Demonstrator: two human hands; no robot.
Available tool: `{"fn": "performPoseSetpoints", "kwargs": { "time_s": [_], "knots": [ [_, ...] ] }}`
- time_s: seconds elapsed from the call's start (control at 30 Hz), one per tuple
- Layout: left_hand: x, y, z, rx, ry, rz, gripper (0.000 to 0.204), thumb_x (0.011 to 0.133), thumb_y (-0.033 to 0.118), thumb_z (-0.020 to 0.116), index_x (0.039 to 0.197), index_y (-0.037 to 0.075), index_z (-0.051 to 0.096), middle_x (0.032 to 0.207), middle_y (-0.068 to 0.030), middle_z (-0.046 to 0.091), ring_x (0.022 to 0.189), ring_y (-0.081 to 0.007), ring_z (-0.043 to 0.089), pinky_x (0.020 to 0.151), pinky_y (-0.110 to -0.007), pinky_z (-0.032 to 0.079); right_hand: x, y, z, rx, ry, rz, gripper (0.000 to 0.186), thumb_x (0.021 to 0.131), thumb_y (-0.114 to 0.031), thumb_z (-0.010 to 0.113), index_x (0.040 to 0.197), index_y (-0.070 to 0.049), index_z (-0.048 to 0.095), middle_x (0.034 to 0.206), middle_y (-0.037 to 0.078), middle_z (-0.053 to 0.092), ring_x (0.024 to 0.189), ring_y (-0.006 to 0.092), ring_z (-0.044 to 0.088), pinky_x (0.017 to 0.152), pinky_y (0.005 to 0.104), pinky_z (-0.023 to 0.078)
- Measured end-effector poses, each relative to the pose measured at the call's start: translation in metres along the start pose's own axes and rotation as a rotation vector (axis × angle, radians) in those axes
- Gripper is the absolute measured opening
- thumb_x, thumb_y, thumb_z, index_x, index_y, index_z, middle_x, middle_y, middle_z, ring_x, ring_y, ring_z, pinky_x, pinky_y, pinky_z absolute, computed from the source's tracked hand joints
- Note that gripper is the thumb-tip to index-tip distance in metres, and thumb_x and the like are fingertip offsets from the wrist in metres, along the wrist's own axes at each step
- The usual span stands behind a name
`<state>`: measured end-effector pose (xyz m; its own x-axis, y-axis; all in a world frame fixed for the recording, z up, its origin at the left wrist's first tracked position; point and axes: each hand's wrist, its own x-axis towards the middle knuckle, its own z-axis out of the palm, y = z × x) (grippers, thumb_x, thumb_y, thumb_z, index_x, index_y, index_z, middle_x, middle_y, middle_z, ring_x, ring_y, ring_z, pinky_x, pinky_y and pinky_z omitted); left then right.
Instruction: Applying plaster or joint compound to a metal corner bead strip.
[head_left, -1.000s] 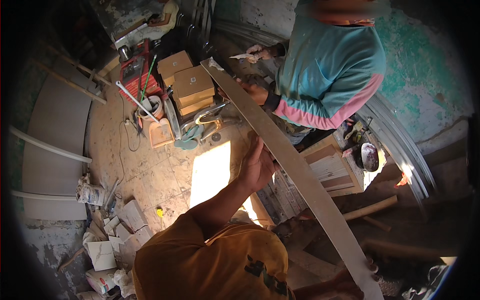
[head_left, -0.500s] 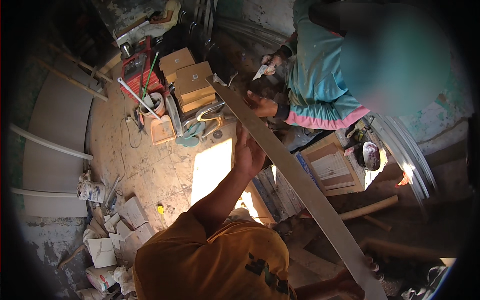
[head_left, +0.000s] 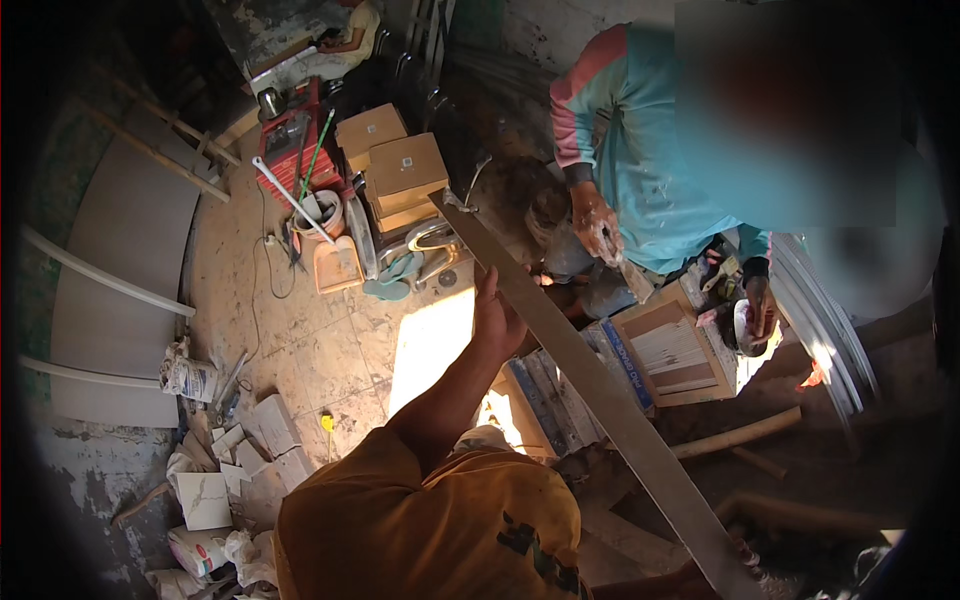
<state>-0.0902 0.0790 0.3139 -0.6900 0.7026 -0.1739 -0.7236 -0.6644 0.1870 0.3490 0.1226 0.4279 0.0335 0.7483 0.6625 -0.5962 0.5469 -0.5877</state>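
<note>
1. We hold a long grey strip (head_left: 590, 390) slantwise across the work area. Our left hand (head_left: 497, 318) is pressed against its upper stretch, fingers curled onto the near edge.
2. Our right hand (head_left: 690, 580) is mostly hidden where the strip's lower end leaves the picture, so we cannot tell whether it grips.
3. The strip's far tip (head_left: 447, 200) hangs just above the stacked brown cardboard boxes (head_left: 400, 175).
4. As we judge it, the strip is lifted and carried but not yet set against anything. Placing it remains.
5. Beyond the strip, a co-worker in a teal top has one dusty hand (head_left: 596, 225) lowered and the other hand (head_left: 757, 300) near a round bowl (head_left: 748, 330).
6. Just past the strip's middle lies a flat, open brown carton (head_left: 675, 350) with a pale label.
7. Left of the boxes stands a red machine (head_left: 295, 150).
8. Well to the left of the strip lie white sacks (head_left: 190, 375) and broken pale tiles (head_left: 265, 430).
</note>
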Motion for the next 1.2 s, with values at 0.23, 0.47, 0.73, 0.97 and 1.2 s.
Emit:
{"fn": "performPoseSetpoints", "kwargs": {
  "time_s": [0.23,0.47,0.73,0.97,1.2],
  "knots": [
    [0.010,-0.010,-0.031,-0.010,0.069,0.036,0.037,0.096,0.041,0.054,0.119,0.014,0.050,0.109,-0.0095,0.059,0.098,-0.0268,0.060,0.092,-0.043,0.049,0.005,0.003,0.005,0.016,-0.050,0.026,0.077,0.081,-0.067,0.058,0.133,-0.010,0.050,0.123,0.010,0.058,0.114,0.0298,0.054,0.104,0.0466,0.040],
    [0.003,-0.011,-0.017,0.047,0.323,0.075,0.036,0.098,0.040,0.050,0.119,0.011,0.046,0.105,-0.0091,0.057,0.099,-0.0248,0.060,0.096,-0.040,0.048,0.008,0.005,0.015,0.031,-0.087,0.058,0.076,0.081,-0.065,0.060,0.133,-0.011,0.050,0.123,0.010,0.058,0.115,0.0300,0.053,0.105,0.0467,0.039],
    [0.009,-0.006,-0.031,-0.022,0.334,0.028,0.042,0.098,0.045,0.049,0.117,0.007,0.050,0.104,-0.0100,0.058,0.092,-0.0216,0.060,0.087,-0.039,0.053,0.014,0.009,0.029,0.060,-0.131,0.087,0.075,0.081,-0.063,0.062,0.133,-0.011,0.049,0.123,0.010,0.058,0.116,0.0303,0.053,0.106,0.0468,0.038],
    [0.009,-0.007,-0.027,0.086,0.421,0.054,0.037,0.103,0.039,0.040,0.118,0.006,0.045,0.102,-0.0083,0.058,0.090,-0.0196,0.060,0.085,-0.033,0.054,0.019,0.012,0.040,0.080,-0.164,0.109,0.074,0.080,-0.061,0.064,0.134,-0.011,0.049,0.123,0.010,0.057,0.117,0.0305,0.052,0.107,0.0469,0.037],
    [0.014,-0.005,-0.043,0.066,0.353,0.051,0.038,0.101,0.034,0.047,0.134,0.025,0.029,0.114,-0.0090,0.053,0.095,-0.0212,0.059,0.085,-0.036,0.054,0.024,0.012,0.051,0.091,-0.200,0.129,0.074,0.080,-0.059,0.066,0.134,-0.011,0.048,0.123,0.010,0.057,0.118,0.0307,0.051,0.108,0.0470,0.036]
  ]
}}
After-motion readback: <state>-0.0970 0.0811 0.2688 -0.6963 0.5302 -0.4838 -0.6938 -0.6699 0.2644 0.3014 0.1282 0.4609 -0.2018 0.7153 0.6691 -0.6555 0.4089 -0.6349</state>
